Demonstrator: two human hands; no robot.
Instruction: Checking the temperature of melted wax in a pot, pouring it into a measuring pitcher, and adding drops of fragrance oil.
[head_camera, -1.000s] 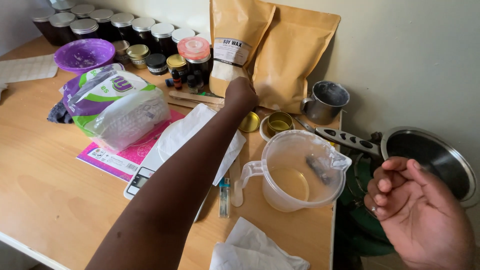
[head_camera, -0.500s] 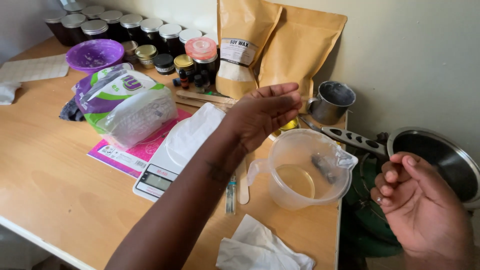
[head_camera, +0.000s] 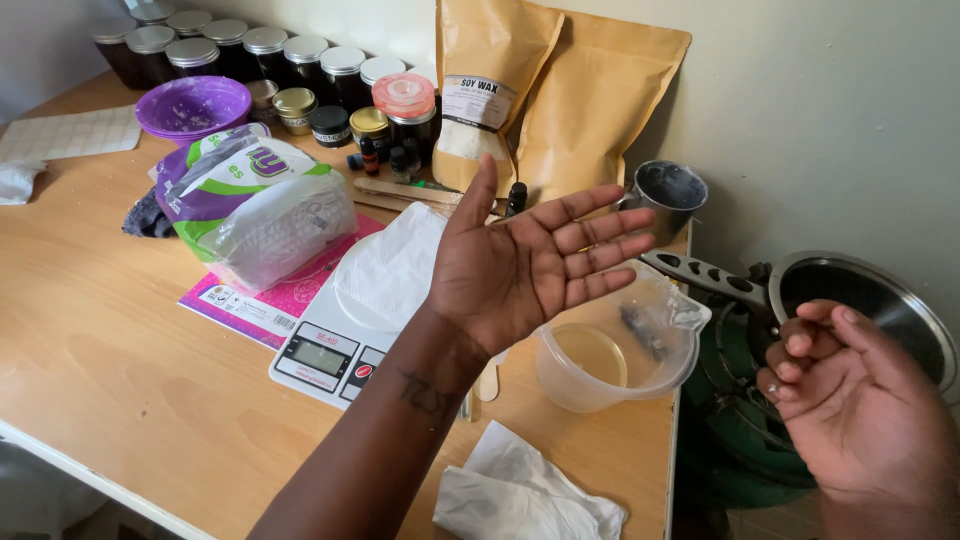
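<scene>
clear plastic jug (head_camera: 615, 350) under left hand (head_camera: 530, 265), palm open | right hand (head_camera: 865, 420) loosely curled, empty

Two kraft pouches (head_camera: 497, 95), one plastic jug (head_camera: 620, 345)

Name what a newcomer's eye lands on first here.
The left hand, palm up with fingers spread, fills the centre above the clear plastic jug and the white kitchen scale. Behind stand two brown paper pouches against the wall, and the right hand hovers loosely curled, empty, at lower right.

wall (head_camera: 830, 120): plain, cream | table (head_camera: 110, 350): light wood | light: soft, probably daylight
</scene>
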